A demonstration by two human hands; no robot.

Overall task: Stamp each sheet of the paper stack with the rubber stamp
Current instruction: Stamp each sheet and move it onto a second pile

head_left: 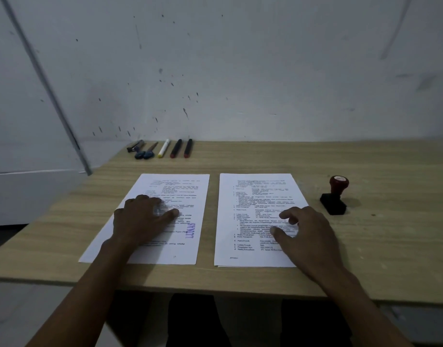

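One white printed sheet [165, 216] stamped, the white paper stack [255, 204] waits.
Left hand [140, 219] and right hand [303, 229] lie flat, gripping nothing; red-handled rubber stamp [334, 196] stands untouched.

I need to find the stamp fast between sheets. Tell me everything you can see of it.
The rubber stamp stands on the wooden table, apart from the right paper stack. It has a black rectangular base and a dark red rounded knob with a pale top, leaning slightly. Nothing touches it; the right hand rests on the paper.
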